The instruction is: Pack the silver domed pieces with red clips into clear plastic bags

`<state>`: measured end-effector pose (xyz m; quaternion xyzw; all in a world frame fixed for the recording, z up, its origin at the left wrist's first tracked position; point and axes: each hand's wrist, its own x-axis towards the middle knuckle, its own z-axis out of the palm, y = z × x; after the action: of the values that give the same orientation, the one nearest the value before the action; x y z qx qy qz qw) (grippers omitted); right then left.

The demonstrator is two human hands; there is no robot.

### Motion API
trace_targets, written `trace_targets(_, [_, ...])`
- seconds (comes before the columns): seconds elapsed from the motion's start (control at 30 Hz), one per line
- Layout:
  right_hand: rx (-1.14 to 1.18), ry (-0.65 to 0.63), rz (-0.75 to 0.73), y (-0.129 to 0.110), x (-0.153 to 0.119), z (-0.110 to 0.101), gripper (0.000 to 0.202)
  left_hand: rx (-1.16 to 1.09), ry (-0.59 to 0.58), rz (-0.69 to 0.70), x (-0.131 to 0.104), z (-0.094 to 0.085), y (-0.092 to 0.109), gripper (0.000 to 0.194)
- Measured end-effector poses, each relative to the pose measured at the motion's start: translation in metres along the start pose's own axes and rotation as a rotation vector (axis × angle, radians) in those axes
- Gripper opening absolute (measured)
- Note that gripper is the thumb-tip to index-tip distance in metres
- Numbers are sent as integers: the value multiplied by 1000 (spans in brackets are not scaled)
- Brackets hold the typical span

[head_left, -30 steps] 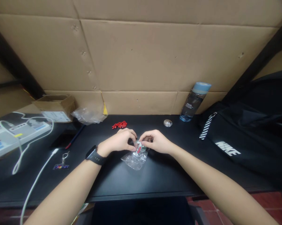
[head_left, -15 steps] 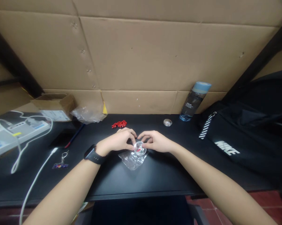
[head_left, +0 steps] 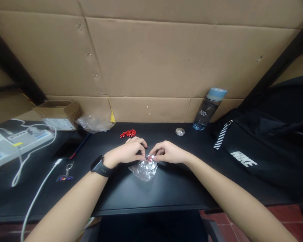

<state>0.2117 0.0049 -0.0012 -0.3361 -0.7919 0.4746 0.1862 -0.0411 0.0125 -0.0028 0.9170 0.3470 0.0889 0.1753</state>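
A small round, shiny clear piece [head_left: 150,163] with something red in its centre is between my hands, above a crinkled clear plastic bag [head_left: 142,174]. My right hand [head_left: 168,152] is closed, thumb and fingers pinching the round piece at its right edge. On the other side my left hand [head_left: 134,150], with a black watch on the wrist, has thumb and index finger curled together at the bag's upper edge. What those fingertips hold is too small to make out. Farther back lie a bunch of red cords [head_left: 128,133] and a second round shiny piece [head_left: 180,131].
On the right stand a blue-capped bottle [head_left: 209,109] and a black bag [head_left: 244,158]. To the left are a phone [head_left: 67,149], a keychain [head_left: 65,177], white cables, a power strip [head_left: 23,141], a cardboard box [head_left: 58,114] and crumpled plastic [head_left: 94,123].
The round piece has tilted and its red centre has shifted upward. My left fingertips have come slightly away from its rim. The plastic bag has moved a little.
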Motion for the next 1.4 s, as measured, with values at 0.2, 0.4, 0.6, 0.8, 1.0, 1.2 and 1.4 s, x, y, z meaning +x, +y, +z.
trace_targets(0.2, [-8,4,-30,2,0,0,27,-2,17,51,-1,0,-2,9])
trace_targets(0.4, [98,-29,-44,-2,0,1,31,13,24,63,-1,-2,-1,8])
trace_targets(0.6, [79,-87,-57,-1,-2,-2,38,40,50,50,-1,-5,3,7])
trace_targets(0.8, [39,-156,-102,0,-5,-4,43,59,91,41,0,-5,3,8])
trace_targets(1.0, [-67,102,-114,-1,-1,-2,28,53,138,4,2,-4,0,11])
trace_targets(1.2, [-247,292,-184,0,1,-6,19,37,197,-10,4,-5,-2,12])
trace_targets(1.4, [-339,289,-144,9,4,-7,29,-40,207,-119,3,-6,0,12])
